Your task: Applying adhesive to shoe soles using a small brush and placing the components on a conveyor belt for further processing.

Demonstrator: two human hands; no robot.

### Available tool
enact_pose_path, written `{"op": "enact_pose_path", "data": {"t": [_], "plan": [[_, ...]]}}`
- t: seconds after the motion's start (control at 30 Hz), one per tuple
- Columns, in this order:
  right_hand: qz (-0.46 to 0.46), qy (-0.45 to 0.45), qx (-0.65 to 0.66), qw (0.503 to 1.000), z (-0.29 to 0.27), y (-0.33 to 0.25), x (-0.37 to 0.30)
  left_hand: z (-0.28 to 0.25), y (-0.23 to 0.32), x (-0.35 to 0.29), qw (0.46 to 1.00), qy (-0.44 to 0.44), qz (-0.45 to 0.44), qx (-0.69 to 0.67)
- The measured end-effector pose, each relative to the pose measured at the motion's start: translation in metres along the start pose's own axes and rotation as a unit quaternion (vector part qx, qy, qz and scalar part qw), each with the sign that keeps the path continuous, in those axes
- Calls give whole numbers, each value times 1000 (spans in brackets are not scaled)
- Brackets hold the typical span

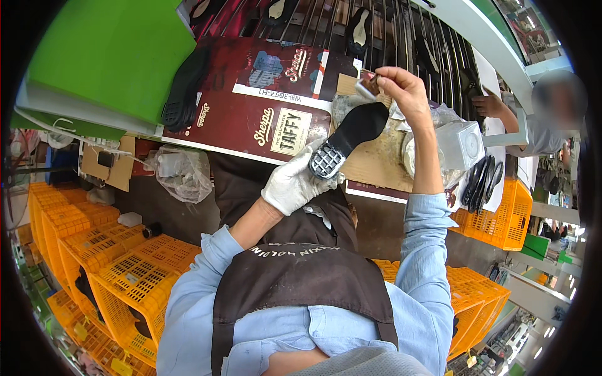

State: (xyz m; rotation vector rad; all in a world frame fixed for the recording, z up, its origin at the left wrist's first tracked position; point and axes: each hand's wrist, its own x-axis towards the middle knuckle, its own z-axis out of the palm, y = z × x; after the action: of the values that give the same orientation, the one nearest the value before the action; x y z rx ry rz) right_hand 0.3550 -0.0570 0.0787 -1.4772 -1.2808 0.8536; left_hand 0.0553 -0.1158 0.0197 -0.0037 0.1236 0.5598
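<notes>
A black shoe sole (360,131) rests slanted in my left hand (291,185), which wears a white glove and grips the sole's heel end. The heel has a pale grid of hollow cells, while the forepart is smooth and black and points away to the right. Above the toe end, my bare right hand (406,91) pinches a small brown-and-white piece (370,88) that looks like a brush; its exact kind is unclear. Beneath the sole lies a stained cardboard sheet (367,172) on the dark red printed board (216,135) covering the bench.
Another black sole (183,88) lies at the board's left, beside a green panel (113,56). Soles sit on a roller conveyor (401,37) beyond. A clear plastic tub (461,144) and stacked soles (481,182) stand right, near a co-worker's hand (492,105). Yellow crates (141,269) flank me.
</notes>
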Motion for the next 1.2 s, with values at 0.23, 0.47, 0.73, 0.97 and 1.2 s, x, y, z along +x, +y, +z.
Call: {"op": "enact_pose_path", "data": {"t": [0.23,0.47,0.73,0.97,1.2], "plan": [[-6,74,-164,984,-17,20,-23,-3,-1,0,999,-20,-15,31],[39,86,-133,987,-26,36,-37,6,2,-4,999,-27,-34,16],[41,116,-95,988,-25,43,-48,13,3,-4,988,-45,-35,140],[-30,236,-118,964,-12,23,-61,24,2,-4,975,-9,-35,218],[35,54,37,997,33,-9,-93,20,0,2,964,-12,-23,266]]}}
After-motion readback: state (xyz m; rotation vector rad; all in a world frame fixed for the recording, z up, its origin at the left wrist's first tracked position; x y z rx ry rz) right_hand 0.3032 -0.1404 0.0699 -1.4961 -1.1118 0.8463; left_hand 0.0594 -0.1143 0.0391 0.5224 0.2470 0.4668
